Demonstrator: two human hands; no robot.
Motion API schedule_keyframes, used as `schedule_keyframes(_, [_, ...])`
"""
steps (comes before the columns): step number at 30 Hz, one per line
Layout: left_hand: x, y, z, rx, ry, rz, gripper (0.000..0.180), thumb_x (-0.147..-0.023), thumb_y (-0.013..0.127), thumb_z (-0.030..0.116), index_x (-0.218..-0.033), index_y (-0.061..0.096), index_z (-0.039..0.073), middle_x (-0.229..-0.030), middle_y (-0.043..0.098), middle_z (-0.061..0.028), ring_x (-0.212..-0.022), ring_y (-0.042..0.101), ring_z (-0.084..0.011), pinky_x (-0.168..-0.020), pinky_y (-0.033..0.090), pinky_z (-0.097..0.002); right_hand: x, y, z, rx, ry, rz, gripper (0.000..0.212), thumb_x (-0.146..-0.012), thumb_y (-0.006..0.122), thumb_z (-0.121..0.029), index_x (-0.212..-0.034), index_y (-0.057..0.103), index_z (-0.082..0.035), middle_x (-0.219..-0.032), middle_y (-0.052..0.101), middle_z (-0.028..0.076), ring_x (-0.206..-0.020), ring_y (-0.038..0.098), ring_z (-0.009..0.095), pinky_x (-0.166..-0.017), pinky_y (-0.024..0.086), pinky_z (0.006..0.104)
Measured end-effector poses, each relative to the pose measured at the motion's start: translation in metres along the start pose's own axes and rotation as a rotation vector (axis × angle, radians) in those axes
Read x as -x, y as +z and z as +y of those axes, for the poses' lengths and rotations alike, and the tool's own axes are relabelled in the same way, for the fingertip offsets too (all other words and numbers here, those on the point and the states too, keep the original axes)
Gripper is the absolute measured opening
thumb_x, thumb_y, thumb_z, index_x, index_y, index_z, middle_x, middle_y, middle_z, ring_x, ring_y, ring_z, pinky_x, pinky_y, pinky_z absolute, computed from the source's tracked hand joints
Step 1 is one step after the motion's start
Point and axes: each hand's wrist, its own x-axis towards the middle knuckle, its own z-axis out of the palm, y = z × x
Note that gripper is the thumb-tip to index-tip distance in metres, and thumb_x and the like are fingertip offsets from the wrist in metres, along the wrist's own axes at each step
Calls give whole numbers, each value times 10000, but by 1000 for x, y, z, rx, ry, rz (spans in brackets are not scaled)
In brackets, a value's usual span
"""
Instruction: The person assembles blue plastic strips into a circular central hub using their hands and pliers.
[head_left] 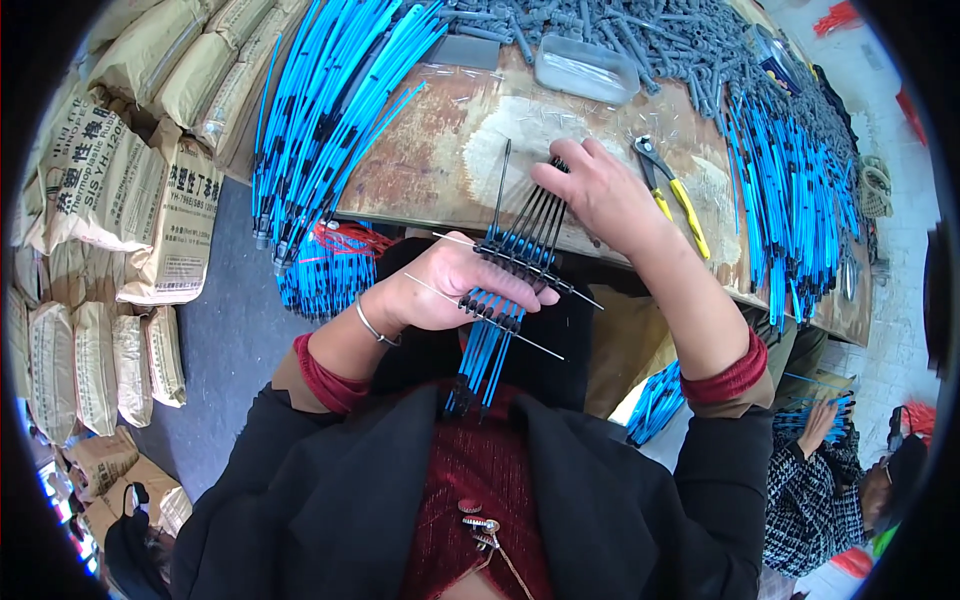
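Note:
A bundle of slender blue and black rods (483, 350) stretches from my chest to the table's near edge. My left hand (450, 287) is wrapped around its middle, its fingers closed. Thin metal wires (540, 349) run crosswise through rows of black joints (515, 262) on the bundle, above and below that hand. At the far end, my right hand (603, 192) has its fingers bent together over the tips of the black rods (540, 212); its fingertips are partly hidden. One black rod (502, 180) sticks out to the left of the others.
Pliers with yellow handles (683, 205) lie on the worn wooden table (420, 155), near a clear plastic tray (587, 70). Grey plastic parts (690, 45) are heaped behind. Blue rod bundles lie left (345, 90) and right (790, 190). Sacks (130, 190) stand left; another person (825, 500) sits right.

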Motion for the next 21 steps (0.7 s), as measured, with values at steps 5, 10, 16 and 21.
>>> schedule_keyframes(5, [1, -2, -2, 44, -29, 5, 251, -791, 613, 157, -959, 671, -19, -1032, 638, -202, -971, 624, -302, -881, 467, -372, -3, 2, 3, 3, -40, 13, 309, -732, 526, -56, -1026, 511, -150, -1011, 491, 88, -909, 515, 274, -779, 478, 355])
schedule_keyframes(10, [-4, -4, -8, -70, 101, 28, 202, -728, 654, 38, -929, 675, 42, -971, 669, -126, -915, 652, -249, -818, 511, -313, -8, 5, 8, 17, -78, 34, 304, -737, 515, -57, -1030, 510, -141, -995, 491, 81, -902, 513, 266, -776, 471, 345])
schedule_keyframes(16, [-5, -7, -9, -95, 99, -5, 211, -717, 648, 23, -926, 675, 44, -978, 668, -123, -914, 652, -247, -816, 512, -312, -12, 2, 5, 77, -101, 54, 331, -735, 515, -64, -1055, 508, -149, -991, 483, 83, -891, 512, 266, -767, 471, 350])
schedule_keyframes(21, [1, 0, -6, -103, 107, 25, 226, -716, 642, 18, -939, 670, 37, -962, 671, -123, -915, 650, -252, -818, 511, -316, -12, -1, -15, 184, -101, 59, 374, -721, 522, -51, -1080, 503, -158, -1004, 481, 88, -892, 514, 280, -776, 473, 353])
